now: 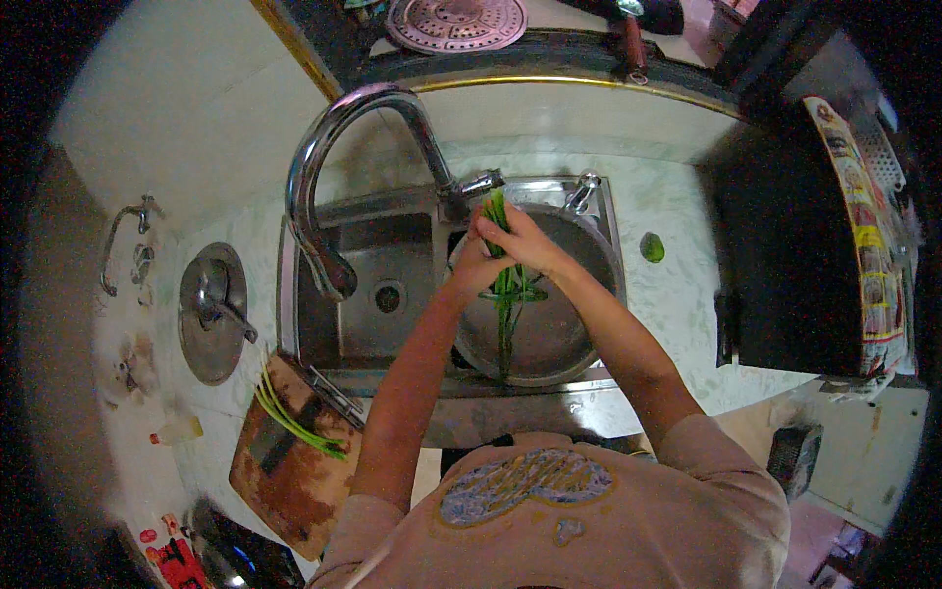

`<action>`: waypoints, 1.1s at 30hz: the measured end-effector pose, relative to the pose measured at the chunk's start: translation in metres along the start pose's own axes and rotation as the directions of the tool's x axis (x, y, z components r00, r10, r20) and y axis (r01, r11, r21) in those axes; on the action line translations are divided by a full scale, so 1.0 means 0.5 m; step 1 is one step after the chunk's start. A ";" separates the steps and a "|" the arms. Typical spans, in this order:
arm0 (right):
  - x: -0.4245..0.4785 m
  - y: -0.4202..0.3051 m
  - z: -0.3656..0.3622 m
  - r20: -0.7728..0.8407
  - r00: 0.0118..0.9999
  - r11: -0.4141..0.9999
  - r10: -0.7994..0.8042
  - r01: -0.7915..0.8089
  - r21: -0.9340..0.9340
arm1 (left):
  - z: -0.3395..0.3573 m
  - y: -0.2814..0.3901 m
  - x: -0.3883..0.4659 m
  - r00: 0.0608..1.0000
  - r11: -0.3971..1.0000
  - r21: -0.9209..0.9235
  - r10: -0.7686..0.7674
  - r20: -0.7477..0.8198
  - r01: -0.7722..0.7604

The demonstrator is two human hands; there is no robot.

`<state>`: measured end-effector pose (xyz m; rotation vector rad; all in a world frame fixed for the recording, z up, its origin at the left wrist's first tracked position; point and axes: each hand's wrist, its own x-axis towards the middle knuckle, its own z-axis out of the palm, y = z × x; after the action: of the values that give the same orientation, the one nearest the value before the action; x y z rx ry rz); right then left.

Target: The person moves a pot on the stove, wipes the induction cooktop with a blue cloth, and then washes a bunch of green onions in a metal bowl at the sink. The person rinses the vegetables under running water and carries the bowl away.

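Observation:
Both my hands are together over the right side of a steel double sink point(434, 383), closed around a bunch of green leafy stalks point(508, 283). My left hand point(478, 254) is on the lower left of the bunch, and my right hand point(519, 239) wraps it from the right. The stalks' leaves hang down into a large round metal basin point(559, 331) in the right bowl. Just above the bunch is the short spout of a chrome tap base point(482, 182). I cannot tell whether water runs.
A tall curved chrome faucet point(302, 169) arches over the left bowl point(368, 324). Green stalks point(283, 412) lie on a wooden cutting board point(294, 471), left. A metal lid point(213, 346) is beyond it. A green vegetable piece point(652, 248) lies on the right counter beside a black appliance point(787, 250).

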<state>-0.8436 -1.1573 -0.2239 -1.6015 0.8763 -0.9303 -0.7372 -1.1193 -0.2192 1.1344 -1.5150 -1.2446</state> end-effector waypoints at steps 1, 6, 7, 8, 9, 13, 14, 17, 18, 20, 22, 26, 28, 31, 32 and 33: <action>-0.003 -0.008 -0.001 -0.044 0.990 0.973 -0.132 0.121 -0.196 | 0.001 -0.010 0.000 1.000 0.995 0.096 -0.003 -0.008 0.004; -0.055 -0.044 0.024 -0.200 0.923 0.892 -0.329 0.234 -0.387 | 0.019 -0.029 0.000 0.955 0.983 -0.170 0.022 -0.295 -0.075; -0.068 -0.036 0.024 -0.199 0.938 0.922 -0.284 0.211 -0.325 | 0.018 -0.022 0.003 0.947 0.980 -0.178 0.023 -0.321 -0.085; -0.080 -0.014 0.025 -0.193 0.951 0.947 -0.241 0.187 -0.260 | 0.010 -0.015 0.010 0.937 0.978 -0.184 0.025 -0.349 -0.095; -0.095 0.017 0.021 -0.194 0.963 0.968 -0.190 0.151 -0.201 | 0.011 -0.004 0.019 0.931 0.975 -0.199 0.022 -0.365 -0.101; -0.106 0.071 0.029 -0.083 0.996 0.996 0.010 -0.002 0.091 | -0.001 0.053 0.039 0.977 0.927 -0.346 0.080 -0.198 -0.146; -0.101 0.075 0.020 -0.117 0.993 0.992 0.013 -0.027 -0.126 | 0.007 0.066 0.034 0.968 0.918 -0.347 0.118 -0.221 -0.191; -0.084 0.102 -0.015 -0.168 0.986 0.769 -0.016 -0.095 -0.632 | 0.008 0.046 0.006 0.941 0.960 -0.017 0.270 -0.206 -0.279; -0.086 0.119 -0.030 -0.162 0.986 0.679 -0.023 -0.104 -0.727 | 0.012 0.023 -0.011 0.960 0.982 0.025 0.190 -0.207 -0.189; -0.099 0.174 -0.028 -0.155 0.987 0.459 0.035 -0.154 -0.875 | 0.010 -0.075 -0.058 0.972 0.993 0.120 0.030 -0.234 -0.002; -0.130 0.235 0.055 -0.011 0.992 0.309 0.122 -0.049 -0.950 | -0.013 -0.252 -0.123 0.943 0.984 0.151 -0.043 -0.330 0.098; -0.247 0.470 0.092 0.162 0.987 0.156 0.019 0.157 -0.975 | 0.054 -0.235 -0.173 0.894 0.888 0.218 -0.336 -0.296 0.406; -0.160 0.389 0.094 -0.087 0.977 0.612 0.197 -0.191 -0.768 | -0.012 -0.316 -0.235 0.752 0.706 0.340 -0.413 -0.513 0.621; -0.153 0.423 0.088 -0.336 0.938 0.489 0.082 -0.331 -0.807 | -0.018 -0.312 -0.212 0.879 0.899 0.026 -0.421 -0.224 0.437; -0.171 0.473 0.072 -0.379 0.923 0.311 -0.069 -0.341 -0.887 | 0.011 -0.290 -0.178 0.828 0.842 0.090 -0.493 -0.268 0.531; -0.210 0.525 0.046 -0.281 0.946 0.293 -0.160 -0.226 -0.929 | 0.053 -0.254 -0.142 0.774 0.774 0.149 -0.556 -0.303 0.615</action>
<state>-0.8907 -1.1050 -0.4987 -2.4616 1.9872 -0.5994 -0.7305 -1.0565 -0.3531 1.9647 -1.1708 -1.2723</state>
